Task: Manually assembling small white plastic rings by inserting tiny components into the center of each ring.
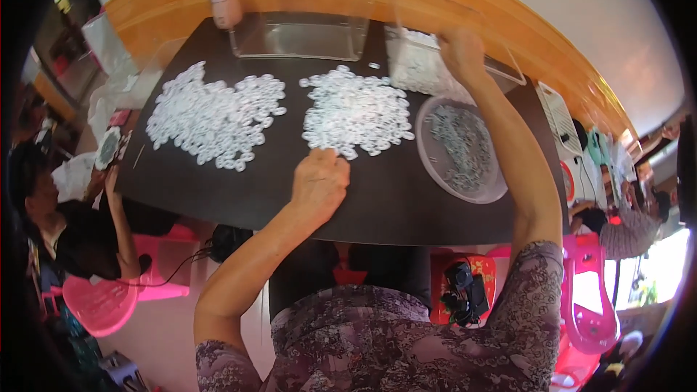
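Left hand (320, 187): fingers curled at white pile (356, 112), hold hidden!
Right hand (465, 54): stretched far, blurred at bag (417, 67); can't tell its grip!
Near right forearm (517, 149): bowl (433, 167).

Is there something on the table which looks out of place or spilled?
One small white piece lies alone on the dark table, just beyond the right white pile; apart from the others, it looks stray.
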`<state>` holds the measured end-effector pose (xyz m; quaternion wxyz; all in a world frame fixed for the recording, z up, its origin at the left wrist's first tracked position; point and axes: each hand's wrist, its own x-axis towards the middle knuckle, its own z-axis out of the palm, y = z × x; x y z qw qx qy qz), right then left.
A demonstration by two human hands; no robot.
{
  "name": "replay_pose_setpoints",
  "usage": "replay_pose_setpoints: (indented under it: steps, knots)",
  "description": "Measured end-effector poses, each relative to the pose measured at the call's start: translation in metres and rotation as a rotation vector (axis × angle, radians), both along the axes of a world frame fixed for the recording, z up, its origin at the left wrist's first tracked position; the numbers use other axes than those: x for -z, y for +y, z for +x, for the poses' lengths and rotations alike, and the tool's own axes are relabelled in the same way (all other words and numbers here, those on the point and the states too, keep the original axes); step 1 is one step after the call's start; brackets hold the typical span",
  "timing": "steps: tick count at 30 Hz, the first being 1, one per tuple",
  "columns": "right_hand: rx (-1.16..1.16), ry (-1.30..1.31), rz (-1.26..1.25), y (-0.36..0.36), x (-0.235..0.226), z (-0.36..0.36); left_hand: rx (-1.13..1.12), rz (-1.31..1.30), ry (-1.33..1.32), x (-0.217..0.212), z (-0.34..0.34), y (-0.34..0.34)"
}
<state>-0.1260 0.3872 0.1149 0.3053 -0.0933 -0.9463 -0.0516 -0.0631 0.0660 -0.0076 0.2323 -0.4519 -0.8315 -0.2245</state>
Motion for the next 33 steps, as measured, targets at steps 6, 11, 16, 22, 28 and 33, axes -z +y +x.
replay_pose_setpoints:
  steps: [6, 11, 16, 22, 28, 33]
  knots:
    - [-0.217, 0.224, -0.095, -0.022, -0.010, 0.046, 0.097, 0.021, -0.068, -0.013, 0.014, 0.002]
    - [-0.390, 0.059, -0.165, -0.041, 0.025, 0.118, 0.136, -0.014, 0.008, -0.008, 0.019, -0.004]
    - [-0.413, -0.126, -0.407, -0.029, 0.078, 0.162, 0.124, -0.167, 0.237, -0.011, 0.023, 0.001]
    - [-0.376, -0.241, -0.356, -0.033, 0.097, 0.165, 0.026, -0.295, 0.286, -0.011, 0.028, -0.009]
    - [-0.345, -0.354, -0.324, -0.037, 0.095, 0.159, 0.046, 0.032, -0.055, -0.013, 0.037, -0.019]
    - [-0.342, -0.351, -0.384, -0.035, 0.093, 0.162, 0.066, 0.309, -0.369, -0.018, 0.049, -0.023]
